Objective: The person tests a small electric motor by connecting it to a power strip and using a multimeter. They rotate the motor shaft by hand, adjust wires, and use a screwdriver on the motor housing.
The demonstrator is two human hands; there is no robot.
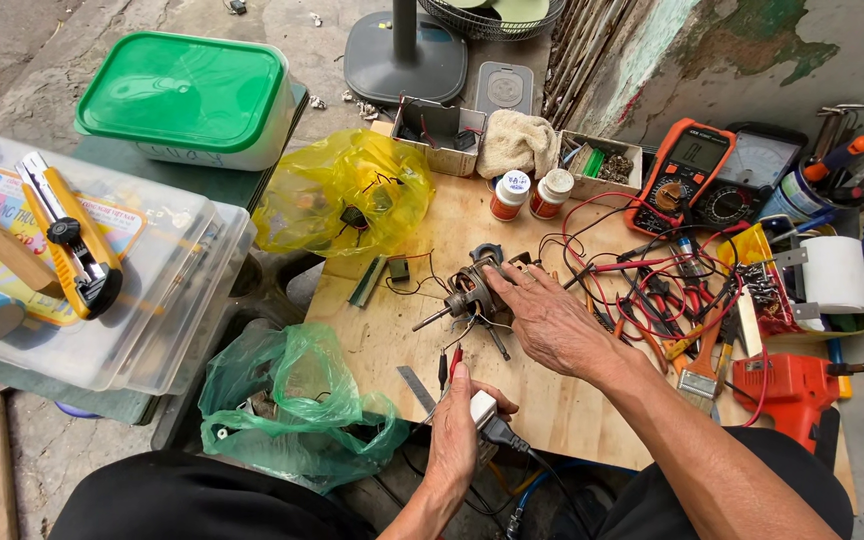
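- Low in the frame, just left of centre, your left hand [455,440] is closed in a fist around a white plug-like block with a black cable [484,412] running out of its lower end; red and black probe tips [449,364] stick up past your thumb toward the motor. The block looks like hard, light plastic, and the cable is limp and will drag, so keep your hold on the body and not on the lead
- Just above it, right of centre, your right hand [550,318] lies flat and open, fingers spread, with the fingertips pressing on the small grey electric motor with copper windings and a bare steel shaft [470,292]. It grips nothing; it only steadies
- That motor sits at the middle of the frame on the pale wooden board [372,340], its shaft pointing lower left. I judge it dense and heavy for its size, with a stiff metal core; the thin winding wires and loose leads are fragile, so hold it by the laminated core or the shaft, never by the wires
- Further up and right, a tangle of red test leads [652,285] lies near the motor, and an orange multimeter [682,170] stands beyond it
- At upper centre, a crumpled yellow plastic bag [342,195] rests on the board's far left corner
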